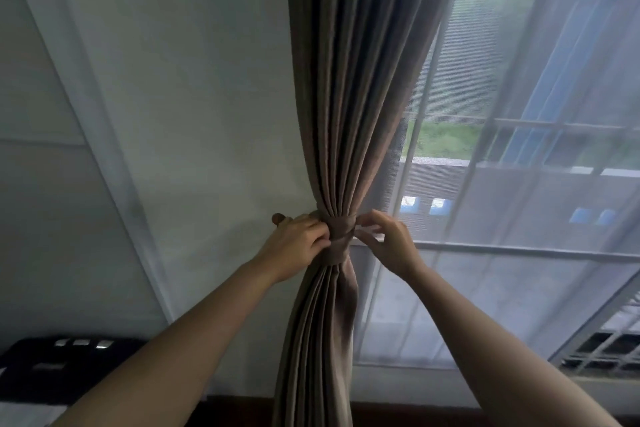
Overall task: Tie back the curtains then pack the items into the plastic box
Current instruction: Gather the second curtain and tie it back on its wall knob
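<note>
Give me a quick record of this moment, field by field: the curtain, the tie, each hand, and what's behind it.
curtain: brown curtain, gathered into one bunch
tieback: matching fabric band wrapped around the bunch
left hand: left hand at the band's left side, fingers curled against it
right hand: right hand at the band's right edge, fingertips pinching it
wall hook: brown knob just left of the left hand
behind: sheer curtain over the window
plastic box: not in view

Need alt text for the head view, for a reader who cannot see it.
Two bare hands work at a fabric tieback cinched around a gathered brown curtain: left hand grips its left side, right hand pinches its right edge. A sheer curtain covers the window behind.
</note>
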A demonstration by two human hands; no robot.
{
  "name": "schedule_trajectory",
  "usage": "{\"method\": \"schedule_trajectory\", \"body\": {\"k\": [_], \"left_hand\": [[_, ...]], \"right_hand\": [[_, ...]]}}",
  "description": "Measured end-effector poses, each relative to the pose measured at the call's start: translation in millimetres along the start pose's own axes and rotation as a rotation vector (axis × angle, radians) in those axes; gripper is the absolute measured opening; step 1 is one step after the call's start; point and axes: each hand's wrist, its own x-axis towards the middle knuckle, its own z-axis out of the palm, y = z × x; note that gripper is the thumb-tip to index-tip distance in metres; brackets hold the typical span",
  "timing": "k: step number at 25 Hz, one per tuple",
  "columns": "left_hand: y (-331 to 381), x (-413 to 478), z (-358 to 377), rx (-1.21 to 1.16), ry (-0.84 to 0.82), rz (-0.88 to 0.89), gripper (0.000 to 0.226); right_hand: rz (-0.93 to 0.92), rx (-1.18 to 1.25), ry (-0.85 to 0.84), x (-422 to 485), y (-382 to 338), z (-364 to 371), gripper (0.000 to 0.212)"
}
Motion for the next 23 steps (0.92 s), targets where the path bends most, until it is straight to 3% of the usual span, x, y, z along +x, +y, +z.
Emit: {"method": "schedule_trajectory", "body": {"k": [3,9,18,23], "left_hand": [[2,2,-6,-0.034,-0.049,-0.026,0.018],[4,9,-15,-0.072,-0.156,-0.051,0.022],[5,12,-9,-0.132,-0.173,-0.073,0.017],[8,14,-9,-0.091,-0.141,-0.064,0.018]], "right_hand": [[0.188,0.173,-0.035,-2,-6,8,0.014],[0.246,0.213,0.102,-12,-3,23,0.013],[0.045,0.027,-0.078,-3,6,-3,0.008],[-0.029,-0.096,-0.294,8,6,-10,0.016]]}}
